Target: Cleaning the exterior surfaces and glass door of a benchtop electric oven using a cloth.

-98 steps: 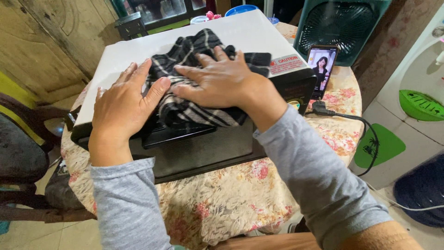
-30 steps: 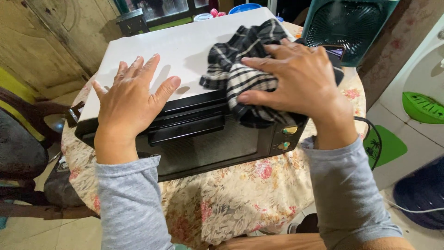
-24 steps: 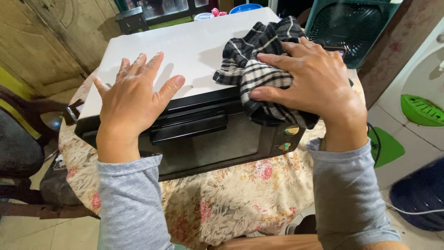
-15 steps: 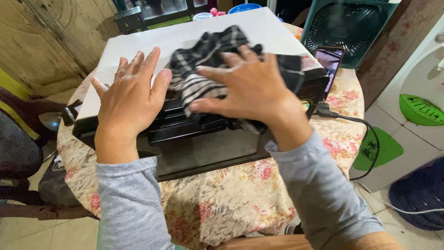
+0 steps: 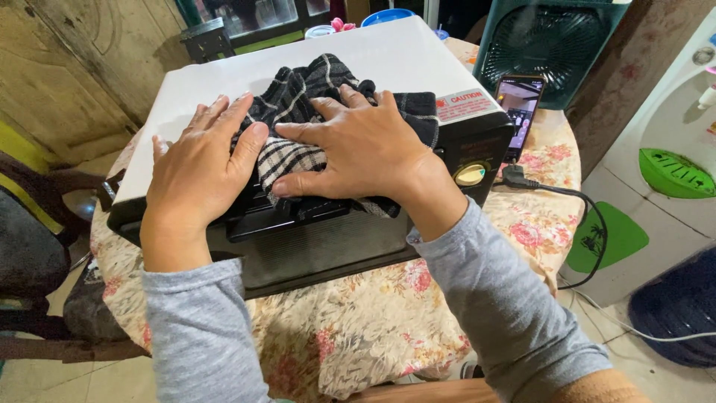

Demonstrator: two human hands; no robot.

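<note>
A round bench (image 5: 358,328) under a flowered cloth carries nearly everything here. On it sits a boxy toaster oven (image 5: 373,60), white on top and black in front, with a dark door handle (image 5: 287,219) and a yellow knob (image 5: 470,175) at the right of its face. Behind the oven's right corner stands a teal fan (image 5: 548,41), and off to the right a white appliance with a green tray (image 5: 675,173).

Bunched on the oven's front edge is a black-and-white checked cloth (image 5: 298,97), part on the white top and part draped over the door. The right hand (image 5: 358,149) lies flat on the cloth, fingers spread and pressing down, a loose open grip that closes around nothing. The left hand (image 5: 198,175) rests flat on the oven top just beside it, fingers open too, its thumb and forefinger touching the cloth's left edge. Both arms wear grey sleeves.

A phone (image 5: 520,108) with a lit screen leans just beside the oven's right side, in front of the fan. A black plug and cord (image 5: 552,188) lie on the flowered cloth below it and trail off the edge.
</note>
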